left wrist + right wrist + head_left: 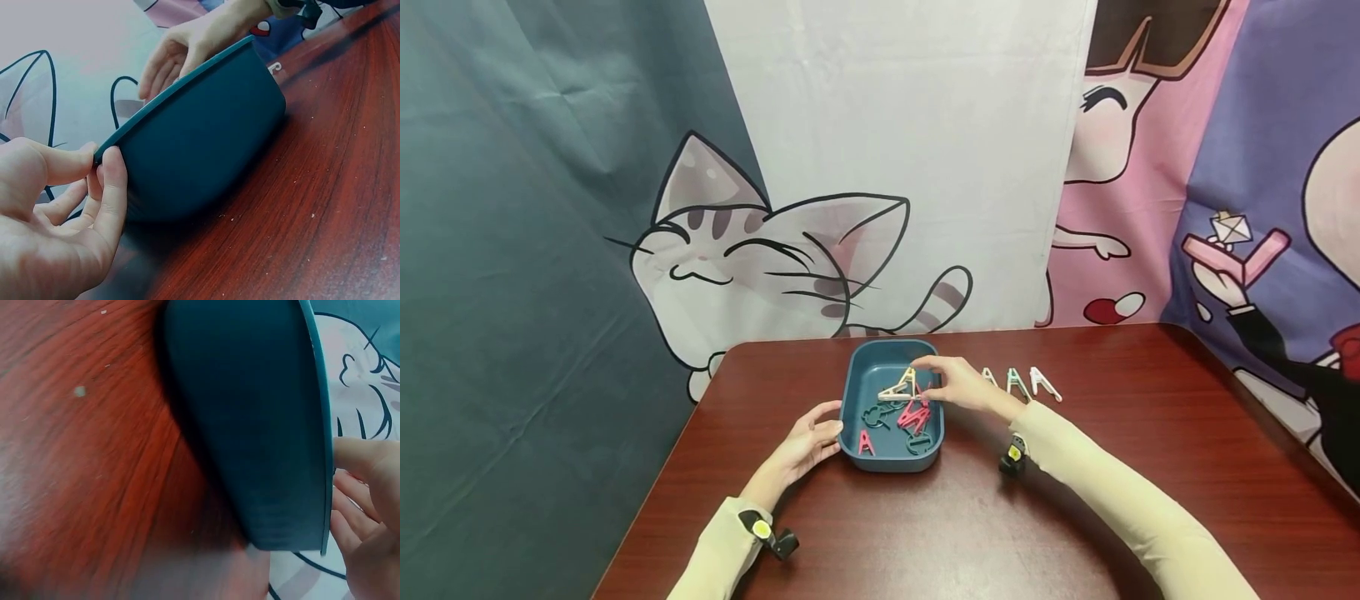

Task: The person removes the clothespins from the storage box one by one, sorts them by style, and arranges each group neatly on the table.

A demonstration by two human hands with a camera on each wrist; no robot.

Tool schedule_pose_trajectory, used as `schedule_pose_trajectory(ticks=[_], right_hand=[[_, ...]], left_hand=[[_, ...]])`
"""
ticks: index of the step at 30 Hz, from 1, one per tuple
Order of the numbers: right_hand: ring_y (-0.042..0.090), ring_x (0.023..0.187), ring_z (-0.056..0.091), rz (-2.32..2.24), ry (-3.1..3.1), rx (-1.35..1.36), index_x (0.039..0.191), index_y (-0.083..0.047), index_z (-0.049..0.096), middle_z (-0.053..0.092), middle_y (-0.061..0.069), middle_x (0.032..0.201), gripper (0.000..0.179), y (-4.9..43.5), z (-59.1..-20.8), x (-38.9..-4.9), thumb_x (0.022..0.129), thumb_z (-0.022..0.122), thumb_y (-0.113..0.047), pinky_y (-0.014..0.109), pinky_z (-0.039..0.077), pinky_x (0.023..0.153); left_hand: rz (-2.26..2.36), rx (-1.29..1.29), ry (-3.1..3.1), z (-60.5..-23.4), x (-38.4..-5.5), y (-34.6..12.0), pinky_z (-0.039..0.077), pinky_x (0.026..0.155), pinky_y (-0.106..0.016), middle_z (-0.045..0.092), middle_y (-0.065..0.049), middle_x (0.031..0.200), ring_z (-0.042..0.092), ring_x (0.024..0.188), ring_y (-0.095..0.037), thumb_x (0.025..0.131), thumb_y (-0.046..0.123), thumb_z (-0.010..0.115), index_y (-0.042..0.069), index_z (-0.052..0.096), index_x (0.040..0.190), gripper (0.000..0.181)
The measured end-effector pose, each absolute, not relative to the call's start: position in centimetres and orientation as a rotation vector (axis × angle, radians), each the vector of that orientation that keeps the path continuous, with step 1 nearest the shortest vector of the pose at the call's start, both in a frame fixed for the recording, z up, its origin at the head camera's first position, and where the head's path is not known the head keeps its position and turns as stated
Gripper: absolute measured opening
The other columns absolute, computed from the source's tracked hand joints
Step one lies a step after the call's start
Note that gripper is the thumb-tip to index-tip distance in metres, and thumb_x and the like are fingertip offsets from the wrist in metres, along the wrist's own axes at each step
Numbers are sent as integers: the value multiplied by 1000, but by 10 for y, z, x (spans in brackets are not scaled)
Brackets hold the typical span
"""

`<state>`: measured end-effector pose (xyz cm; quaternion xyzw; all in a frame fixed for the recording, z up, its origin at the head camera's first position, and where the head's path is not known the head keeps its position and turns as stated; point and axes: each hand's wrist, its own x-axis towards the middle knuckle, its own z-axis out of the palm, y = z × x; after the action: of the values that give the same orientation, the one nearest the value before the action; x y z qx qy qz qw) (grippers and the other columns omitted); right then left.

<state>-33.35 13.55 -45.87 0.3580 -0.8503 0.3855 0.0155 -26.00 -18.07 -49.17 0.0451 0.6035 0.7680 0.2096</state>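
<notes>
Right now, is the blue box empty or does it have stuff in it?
It's not empty: the head view shows red clips lying inside the blue box.

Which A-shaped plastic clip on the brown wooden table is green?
The middle clip, pale green; the left clip and right clip beside it are whitish.

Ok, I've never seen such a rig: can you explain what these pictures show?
There is no machine: a person works with two bare hands. The wide picture comes from a camera on the head, looking forward and down; the other two come from cameras on each wrist. On the reddish-brown table stands a blue bin with red clips among the things inside; three clips lie to its right. The left hand pinches the bin's rim. The right hand is over the bin; whether it grips a clip, I can't tell.
</notes>
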Motion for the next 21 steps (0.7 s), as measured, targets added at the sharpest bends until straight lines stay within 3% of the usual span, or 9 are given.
schedule_pose_trajectory(ticks=[12, 21], right_hand=[[29, 123, 56, 1176, -2766, 1203, 132, -4, 56, 60, 13, 132, 57, 114, -454, -347, 81, 78, -14, 50, 45, 101], [30, 120, 59, 973, -2901, 1279, 130, 0, 57, 63, 17, 128, 53, 98, -454, -355, 81, 77, -9, 46, 48, 99]], left_hand=[[2139, 142, 1672, -491, -259, -181, 53, 71, -19, 65, 5, 90, 62, 76, -5, 97, 1, 51, 0, 23, 147, 57], [2138, 150, 1675, -492, -259, -182, 54, 73, -19, 66, 5, 92, 62, 78, -6, 97, 2, 51, 0, 23, 147, 57]])
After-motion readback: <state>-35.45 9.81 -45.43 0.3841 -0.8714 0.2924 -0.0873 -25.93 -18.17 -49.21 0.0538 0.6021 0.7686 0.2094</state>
